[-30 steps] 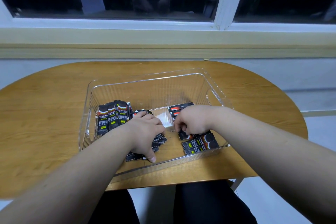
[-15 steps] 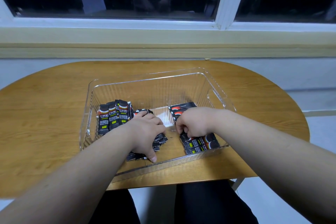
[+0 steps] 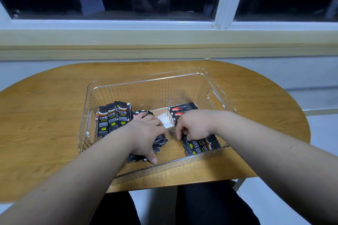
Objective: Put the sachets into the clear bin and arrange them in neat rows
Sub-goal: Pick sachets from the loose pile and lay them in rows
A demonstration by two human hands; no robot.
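Sachets (image 3: pixel 112 118) in clear bin (image 3: pixel 146 89) lie half-hidden under left hand (image 3: pixel 144 133) and right hand (image 3: pixel 193 126).

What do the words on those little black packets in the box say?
"黑咖啡", it seems: big white letters on the left sachets, seen turned round.
Smaller print on them: too small to read.
Right sachets: print too blurred to read.
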